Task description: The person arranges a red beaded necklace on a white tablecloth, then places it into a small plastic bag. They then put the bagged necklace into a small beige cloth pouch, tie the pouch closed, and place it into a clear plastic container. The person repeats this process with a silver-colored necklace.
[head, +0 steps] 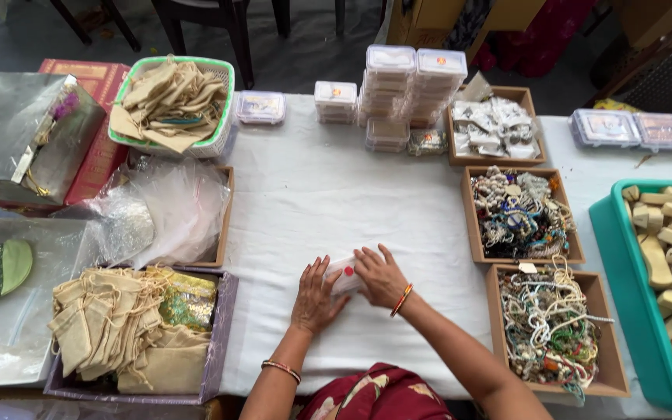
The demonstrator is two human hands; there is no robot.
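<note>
A small clear plastic box with a red dot (pixel 343 274) lies on the white tablecloth (pixel 328 187) near the front edge. Both my hands press on it. My left hand (pixel 316 299) covers its left side, fingers spread flat. My right hand (pixel 381 276) lies over its right side, with a red and gold bangle at the wrist. Most of the box is hidden under my fingers.
Stacks of clear lidded boxes (pixel 402 82) stand at the back. Wooden trays of beaded strings (pixel 521 214) (pixel 550 327) and packets (pixel 495 128) line the right, beside a teal crate of wooden pieces (pixel 666 272). Cloth pouches (pixel 122 327) (pixel 171 101) and plastic bags (pixel 176 206) fill the left.
</note>
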